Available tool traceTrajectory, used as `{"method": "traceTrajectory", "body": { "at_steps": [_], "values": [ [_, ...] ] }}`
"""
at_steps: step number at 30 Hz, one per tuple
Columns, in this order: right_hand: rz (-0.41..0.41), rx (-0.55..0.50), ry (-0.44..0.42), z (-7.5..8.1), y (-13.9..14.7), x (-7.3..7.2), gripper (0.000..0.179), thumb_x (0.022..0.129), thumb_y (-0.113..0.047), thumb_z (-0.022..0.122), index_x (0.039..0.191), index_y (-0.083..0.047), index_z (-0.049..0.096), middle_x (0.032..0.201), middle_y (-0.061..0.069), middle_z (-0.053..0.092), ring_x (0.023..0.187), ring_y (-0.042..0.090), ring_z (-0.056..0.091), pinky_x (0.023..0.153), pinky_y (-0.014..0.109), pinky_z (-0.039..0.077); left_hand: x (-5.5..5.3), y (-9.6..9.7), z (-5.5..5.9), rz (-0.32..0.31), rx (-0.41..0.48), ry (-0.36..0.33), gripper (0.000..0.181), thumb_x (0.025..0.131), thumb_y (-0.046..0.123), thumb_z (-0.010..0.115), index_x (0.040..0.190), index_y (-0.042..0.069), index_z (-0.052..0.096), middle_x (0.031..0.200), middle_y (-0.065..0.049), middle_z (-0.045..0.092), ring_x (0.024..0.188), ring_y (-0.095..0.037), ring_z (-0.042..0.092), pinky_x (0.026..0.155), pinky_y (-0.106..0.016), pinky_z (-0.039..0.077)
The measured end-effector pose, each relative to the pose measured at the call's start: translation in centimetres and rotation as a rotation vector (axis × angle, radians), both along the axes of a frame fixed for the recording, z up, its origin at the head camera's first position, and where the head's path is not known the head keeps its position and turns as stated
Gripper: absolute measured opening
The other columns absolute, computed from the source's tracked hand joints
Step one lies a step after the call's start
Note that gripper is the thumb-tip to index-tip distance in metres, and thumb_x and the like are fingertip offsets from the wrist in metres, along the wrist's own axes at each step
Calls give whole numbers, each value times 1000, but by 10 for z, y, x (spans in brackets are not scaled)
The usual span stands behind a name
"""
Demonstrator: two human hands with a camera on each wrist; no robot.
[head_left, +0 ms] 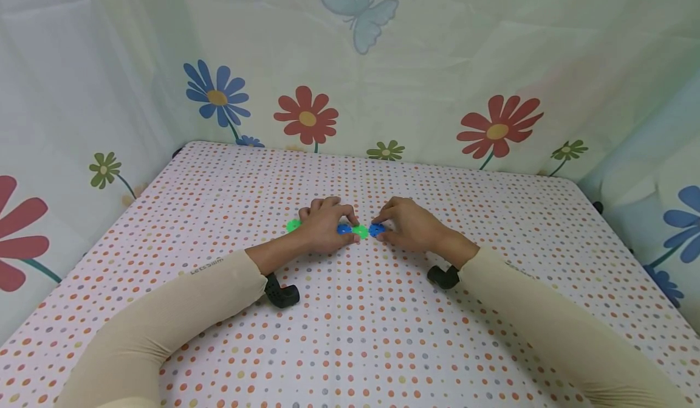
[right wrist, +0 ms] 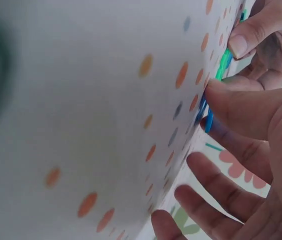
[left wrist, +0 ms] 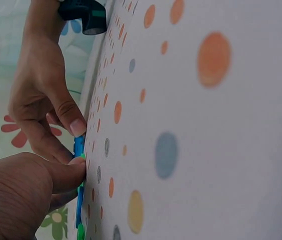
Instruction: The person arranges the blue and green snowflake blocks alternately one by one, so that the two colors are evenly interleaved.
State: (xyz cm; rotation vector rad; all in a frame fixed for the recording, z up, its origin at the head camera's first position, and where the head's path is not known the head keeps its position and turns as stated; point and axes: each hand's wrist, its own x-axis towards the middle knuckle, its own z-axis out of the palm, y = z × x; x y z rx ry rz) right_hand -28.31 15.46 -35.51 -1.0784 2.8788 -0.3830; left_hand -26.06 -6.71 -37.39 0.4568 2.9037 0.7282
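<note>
A row of flat, notched plastic discs lies across the table, green and blue by turns. In the head view my left hand (head_left: 327, 228) pinches a green disc (head_left: 360, 231) between thumb and forefinger. Left of it a blue disc (head_left: 344, 229) shows beneath that hand, and another green disc (head_left: 293, 225) sticks out at the row's left end; the part between is hidden. My right hand (head_left: 411, 224) pinches a blue disc (head_left: 377, 230) at the right end, its edge against the green one. Whether these two interlock I cannot tell. In the right wrist view the other right fingers (right wrist: 221, 175) are spread.
A dotted cloth covers the table (head_left: 350, 323). Behind it hangs a curtain (head_left: 426, 61) printed with flowers and a butterfly, which also closes off both sides. Each wrist carries a black camera mount (head_left: 281, 292).
</note>
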Motion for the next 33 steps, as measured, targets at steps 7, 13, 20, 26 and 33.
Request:
{"method": "traceTrajectory", "body": {
  "at_steps": [7, 13, 20, 26, 33],
  "values": [
    [-8, 11, -23, 0, -1, -1, 35, 90, -25, 72, 118, -5, 72, 124, 14, 63, 118, 30, 58, 98, 48, 48, -1, 0, -1, 4, -3, 0, 21, 90, 46, 69, 106, 33, 66, 161, -12, 25, 146, -40, 18, 106, -61, 19],
    [-16, -7, -23, -1, -1, -1, 35, 89, -26, 74, 118, -7, 73, 118, 12, 64, 111, 27, 59, 93, 45, 49, -1, 0, -1, 4, -1, 0, 20, 90, 46, 69, 106, 33, 66, 161, -13, 25, 146, -40, 18, 105, -61, 19],
    [-24, -46, -45, 0, 0, 0, 32, 86, -26, 76, 114, -9, 75, 111, 10, 65, 102, 24, 60, 87, 43, 50, 0, 0, -1, 2, 0, 2, 20, 90, 46, 69, 106, 33, 66, 161, -13, 26, 146, -40, 18, 105, -61, 19],
    [-45, -32, -55, 1, 0, 0, 32, 87, -27, 76, 115, -11, 75, 112, 9, 64, 102, 23, 58, 85, 41, 49, -1, 0, -1, 4, 1, 11, 20, 90, 46, 69, 105, 32, 66, 160, -13, 26, 146, -41, 18, 106, -62, 19],
    [-39, -28, -52, 2, 1, -1, 32, 87, -27, 75, 116, -13, 74, 112, 9, 63, 101, 23, 58, 83, 40, 49, -1, 0, -1, 0, 4, 12, 20, 90, 46, 69, 105, 32, 66, 160, -13, 26, 147, -41, 17, 106, -63, 18]
  ]
}}
